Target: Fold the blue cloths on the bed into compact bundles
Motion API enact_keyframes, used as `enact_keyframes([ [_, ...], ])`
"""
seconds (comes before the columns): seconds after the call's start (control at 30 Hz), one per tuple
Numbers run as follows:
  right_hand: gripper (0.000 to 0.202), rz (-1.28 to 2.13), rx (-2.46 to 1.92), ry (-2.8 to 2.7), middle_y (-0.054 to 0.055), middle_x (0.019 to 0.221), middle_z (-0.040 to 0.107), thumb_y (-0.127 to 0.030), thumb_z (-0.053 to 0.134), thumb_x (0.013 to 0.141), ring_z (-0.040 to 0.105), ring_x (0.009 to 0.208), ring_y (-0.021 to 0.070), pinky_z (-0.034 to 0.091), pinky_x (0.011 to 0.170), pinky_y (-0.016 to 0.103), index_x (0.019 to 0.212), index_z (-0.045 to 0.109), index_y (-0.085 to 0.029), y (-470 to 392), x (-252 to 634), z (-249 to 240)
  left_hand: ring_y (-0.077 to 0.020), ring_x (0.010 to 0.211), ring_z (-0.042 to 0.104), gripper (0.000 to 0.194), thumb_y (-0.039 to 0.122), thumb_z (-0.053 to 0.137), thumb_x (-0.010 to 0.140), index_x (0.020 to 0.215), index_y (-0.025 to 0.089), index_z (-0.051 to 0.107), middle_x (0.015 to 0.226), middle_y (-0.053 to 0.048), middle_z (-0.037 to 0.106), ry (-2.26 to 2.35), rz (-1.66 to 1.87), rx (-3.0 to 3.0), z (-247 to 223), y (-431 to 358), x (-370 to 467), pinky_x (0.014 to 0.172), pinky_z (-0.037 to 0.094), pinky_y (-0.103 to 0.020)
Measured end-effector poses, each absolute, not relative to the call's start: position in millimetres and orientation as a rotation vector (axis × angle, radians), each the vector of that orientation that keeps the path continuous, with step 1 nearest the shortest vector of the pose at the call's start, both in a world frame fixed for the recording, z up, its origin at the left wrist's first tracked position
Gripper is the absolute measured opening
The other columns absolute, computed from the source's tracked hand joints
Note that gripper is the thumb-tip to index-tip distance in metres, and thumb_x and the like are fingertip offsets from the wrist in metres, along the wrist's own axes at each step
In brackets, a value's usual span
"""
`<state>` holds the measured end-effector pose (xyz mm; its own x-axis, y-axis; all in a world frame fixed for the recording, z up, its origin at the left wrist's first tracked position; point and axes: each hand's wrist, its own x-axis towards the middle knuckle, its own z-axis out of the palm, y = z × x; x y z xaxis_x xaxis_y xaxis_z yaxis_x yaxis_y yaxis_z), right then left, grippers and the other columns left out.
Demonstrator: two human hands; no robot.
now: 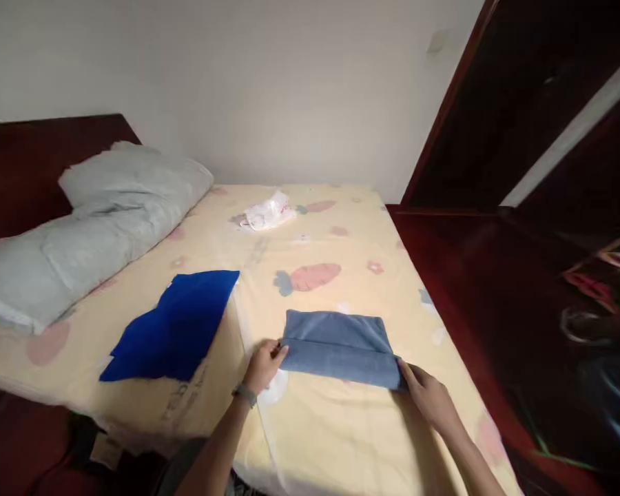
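A grey-blue cloth lies on the bed in front of me, its near part folded over toward the far side as a flat band. My left hand, with a dark band on the wrist, pinches the left end of that fold between thumb and fingers. At the fold's right end my right hand grips the other corner, thumb on top, with some fingertips hidden. To the left, a bright blue cloth is spread on the bed, apart from both hands.
The bed has a yellow sheet with carrot prints. A grey quilt is heaped at left by the dark headboard. Near the wall lies a crumpled white plastic bag. Blurred items stand right of the bed over a dark red floor.
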<state>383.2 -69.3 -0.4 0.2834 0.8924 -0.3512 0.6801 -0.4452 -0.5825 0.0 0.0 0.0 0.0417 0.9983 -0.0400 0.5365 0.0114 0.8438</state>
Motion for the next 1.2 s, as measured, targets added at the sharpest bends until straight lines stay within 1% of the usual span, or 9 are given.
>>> enact_keyframes([
  [0.2,0.063,0.938,-2.227,-1.432,0.009,0.119,0.072,-0.068,0.040,0.085,0.063,0.116,0.0345,0.048,0.092,0.038,0.114,0.070,-0.021,-52,388,-2,-0.0127,0.057,0.046,0.048,0.063,0.058,0.075,0.058,0.018,0.053,0.055,0.005,0.046,1.606,0.736,1.454,-15,7,0,0.053,0.031,-0.024],
  [0.4,0.057,0.985,-2.239,-1.330,0.010,0.096,0.076,-0.074,0.048,0.079,0.070,0.095,0.0318,0.053,0.079,0.037,0.089,0.069,-0.022,-61,393,-5,-0.0149,0.058,0.053,0.038,0.055,0.056,0.081,0.068,0.019,0.058,0.057,0.004,0.052,1.701,0.601,1.423,-6,2,-8,0.054,0.034,-0.024],
  [0.47,0.056,0.841,-2.215,-1.360,0.011,0.099,0.075,-0.072,0.049,0.080,0.070,0.095,0.0314,0.054,0.081,0.039,0.097,0.067,-0.022,-67,393,-5,-0.0159,0.063,0.058,0.028,0.047,0.056,0.084,0.077,0.020,0.059,0.065,0.003,0.057,1.806,0.617,1.598,3,-3,-9,0.058,0.039,-0.025],
  [0.57,0.049,0.587,-1.948,-1.551,0.013,0.119,0.067,-0.062,0.052,0.084,0.062,0.113,0.0298,0.049,0.099,0.042,0.110,0.064,-0.022,-80,393,-3,-0.0195,0.087,0.064,0.017,0.035,0.056,0.087,0.096,0.022,0.061,0.093,-0.004,0.065,1.680,0.739,1.983,21,-13,-12,0.078,0.049,-0.030],
  [0.67,0.044,0.624,-1.681,-1.883,0.009,0.138,0.055,-0.049,0.064,0.082,0.050,0.130,0.0298,0.044,0.108,0.043,0.120,0.063,-0.028,-93,392,-1,-0.0249,0.115,0.057,0.040,0.017,0.064,0.073,0.112,0.025,0.062,0.118,-0.007,0.062,1.301,0.641,2.266,32,-21,-18,0.101,0.045,-0.037],
  [0.8,0.049,0.810,-1.592,-1.903,0.008,0.142,0.052,-0.039,0.062,0.085,0.051,0.129,0.0274,0.045,0.107,0.041,0.132,0.053,-0.030,-94,392,-2,-0.0258,0.121,0.054,0.061,0.002,0.056,0.063,0.119,0.026,0.061,0.123,-0.006,0.062,1.226,0.556,2.270,28,-21,-23,0.106,0.043,-0.040],
  [0.9,0.049,1.005,-1.585,-1.661,0.009,0.134,0.060,-0.043,0.058,0.087,0.059,0.119,0.0256,0.051,0.100,0.037,0.133,0.052,-0.026,-82,392,-4,-0.0240,0.118,0.058,0.052,0.007,0.056,0.070,0.119,0.025,0.060,0.121,-0.007,0.064,1.253,0.669,2.083,20,-13,-22,0.102,0.047,-0.037],
  [1.03,0.049,1.066,-1.650,-1.412,0.008,0.120,0.069,-0.052,0.058,0.086,0.065,0.111,0.0262,0.053,0.095,0.034,0.125,0.056,-0.023,-58,393,-8,-0.0207,0.102,0.066,0.033,0.027,0.055,0.086,0.119,0.022,0.056,0.114,-0.007,0.067,1.304,0.778,1.768,8,8,-17,0.089,0.053,-0.032],
  [1.2,0.052,0.841,-1.869,-1.390,0.010,0.118,0.070,-0.063,0.047,0.088,0.064,0.113,0.0294,0.049,0.096,0.040,0.119,0.060,-0.023,-19,391,-11,-0.0188,0.073,0.067,0.037,0.046,0.051,0.091,0.116,0.020,0.056,0.075,0.000,0.067,1.576,0.788,1.780,-2,51,-5,0.070,0.051,-0.028],
])
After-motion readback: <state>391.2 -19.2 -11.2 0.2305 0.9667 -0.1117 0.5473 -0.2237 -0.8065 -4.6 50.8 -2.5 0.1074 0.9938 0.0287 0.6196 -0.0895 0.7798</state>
